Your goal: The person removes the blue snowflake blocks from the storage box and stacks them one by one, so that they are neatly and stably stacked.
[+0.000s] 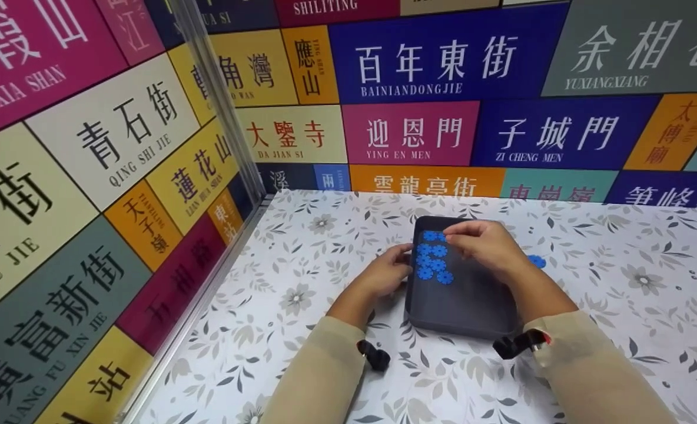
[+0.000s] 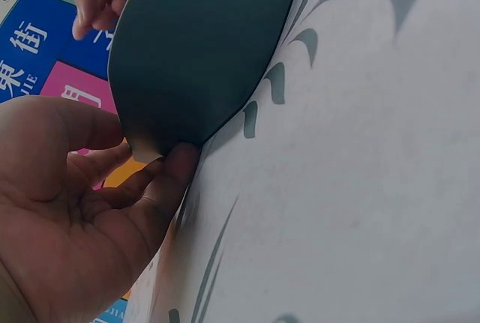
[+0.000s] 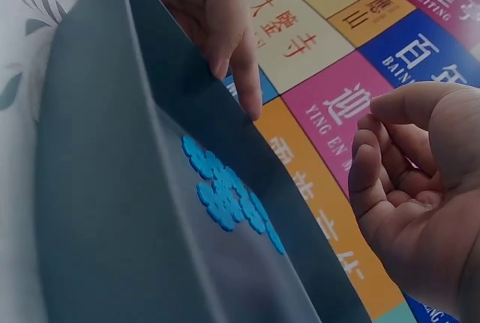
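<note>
A dark grey tray [image 1: 460,306] with raised walls lies on the table. Inside, along its left side, are several blue flower-shaped pieces [image 1: 425,261]. My left hand [image 1: 387,272] holds the tray's left wall, its thumb and fingers against the rim in the left wrist view. Over the tray's far end is my right hand [image 1: 490,244], with thumb and index fingertip brought together beside the farthest blue pieces. In the right wrist view no piece shows between those fingertips [image 3: 373,107]; whether a thin one is hidden there is unclear.
More blue flower-shaped pieces [image 1: 537,260] lie on the table right of the tray, partly hidden by the right forearm. A floral white cloth [image 1: 295,300] covers the table. Walls with coloured name panels [image 1: 410,134] stand behind and to the left.
</note>
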The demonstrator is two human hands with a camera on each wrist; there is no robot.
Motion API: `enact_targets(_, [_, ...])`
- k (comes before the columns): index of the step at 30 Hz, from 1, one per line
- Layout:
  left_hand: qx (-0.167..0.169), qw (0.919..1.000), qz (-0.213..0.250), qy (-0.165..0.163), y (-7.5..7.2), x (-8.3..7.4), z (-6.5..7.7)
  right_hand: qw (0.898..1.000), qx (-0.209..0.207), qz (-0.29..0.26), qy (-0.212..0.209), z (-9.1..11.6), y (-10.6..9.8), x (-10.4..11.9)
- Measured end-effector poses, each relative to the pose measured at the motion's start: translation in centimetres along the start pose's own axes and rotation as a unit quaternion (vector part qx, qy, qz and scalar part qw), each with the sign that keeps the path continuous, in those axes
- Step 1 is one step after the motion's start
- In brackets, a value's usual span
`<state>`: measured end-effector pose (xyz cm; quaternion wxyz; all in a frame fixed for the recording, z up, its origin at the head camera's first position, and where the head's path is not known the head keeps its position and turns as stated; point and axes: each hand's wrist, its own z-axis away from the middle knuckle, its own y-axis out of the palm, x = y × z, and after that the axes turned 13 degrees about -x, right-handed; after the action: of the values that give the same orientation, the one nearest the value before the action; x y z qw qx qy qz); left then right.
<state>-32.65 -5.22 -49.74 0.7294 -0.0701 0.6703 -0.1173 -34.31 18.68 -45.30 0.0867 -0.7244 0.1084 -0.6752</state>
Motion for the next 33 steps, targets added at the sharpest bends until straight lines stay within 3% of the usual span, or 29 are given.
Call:
enact_targets(10, [-0.005,0.9999,-0.004,-0.008,0.0,0.3,-0.1,0.998,0.034,-0.017,0.046,-2.7,0.4,-0.8])
enact_targets(17, [-0.001,0.9998,-0.018,0.000,-0.3,0.5,-0.2,0.996,0.057,0.026,0.062,-4.8,0.6,-1.9])
enact_targets(25, [-0.004,0.9998,-0.010,-0.014,-0.1,0.4,-0.1,0.990,0.097,0.043,0.095,-5.9,0.7,-3.9])
enact_targets(33, [-0.008,0.9998,-0.011,-0.011,0.0,0.1,-0.2,0.985,0.136,0.079,0.071,-5.9,0.6,-4.8])
